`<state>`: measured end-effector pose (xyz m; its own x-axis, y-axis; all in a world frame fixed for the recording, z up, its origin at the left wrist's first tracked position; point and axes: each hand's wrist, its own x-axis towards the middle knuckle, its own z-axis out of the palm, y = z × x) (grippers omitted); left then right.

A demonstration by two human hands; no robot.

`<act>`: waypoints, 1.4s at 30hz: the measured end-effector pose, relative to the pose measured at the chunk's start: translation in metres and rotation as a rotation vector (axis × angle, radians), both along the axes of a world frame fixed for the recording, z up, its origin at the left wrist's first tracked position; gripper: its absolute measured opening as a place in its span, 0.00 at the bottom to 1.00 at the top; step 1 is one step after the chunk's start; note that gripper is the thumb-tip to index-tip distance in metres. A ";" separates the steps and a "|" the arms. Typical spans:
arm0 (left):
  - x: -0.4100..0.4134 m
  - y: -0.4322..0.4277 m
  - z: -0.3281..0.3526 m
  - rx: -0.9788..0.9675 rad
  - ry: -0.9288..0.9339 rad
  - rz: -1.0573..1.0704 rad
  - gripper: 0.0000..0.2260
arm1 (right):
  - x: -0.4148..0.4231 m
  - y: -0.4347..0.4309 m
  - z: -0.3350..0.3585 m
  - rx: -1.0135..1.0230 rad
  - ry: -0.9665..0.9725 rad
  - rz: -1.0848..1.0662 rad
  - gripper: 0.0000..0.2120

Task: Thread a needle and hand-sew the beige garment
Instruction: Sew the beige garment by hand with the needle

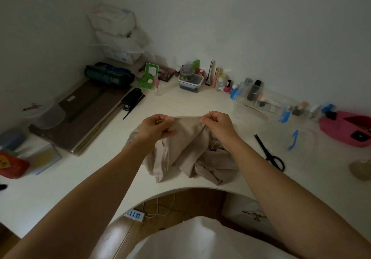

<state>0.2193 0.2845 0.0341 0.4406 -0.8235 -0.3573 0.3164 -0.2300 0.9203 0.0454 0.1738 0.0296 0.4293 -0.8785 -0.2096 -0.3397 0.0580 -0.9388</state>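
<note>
The beige garment (186,150) lies bunched on the white desk (200,104), its upper edge lifted between both hands. My left hand (156,127) pinches the fabric's left part of that edge. My right hand (217,125) pinches the right part together with a thin needle (210,113), whose tip sticks up above the fingers. A pale thread (213,145) trails down from under my right hand over the cloth.
Black scissors (270,153) lie to the right of the garment. A clear box with blue clips (263,106) and small bottles line the back wall. A pink pouch (345,128) sits far right. Brown boards (84,114) and a black stapler (132,99) lie left.
</note>
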 end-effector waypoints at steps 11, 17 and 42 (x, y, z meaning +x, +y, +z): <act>0.000 -0.001 -0.002 0.062 -0.037 0.065 0.07 | 0.001 0.006 0.007 0.069 -0.062 -0.014 0.05; -0.006 0.001 -0.002 0.156 -0.235 -0.004 0.10 | 0.003 0.012 0.012 0.094 -0.060 0.090 0.05; -0.028 -0.004 0.009 -0.010 -0.624 -0.282 0.06 | 0.000 0.020 0.022 0.011 -0.001 0.202 0.05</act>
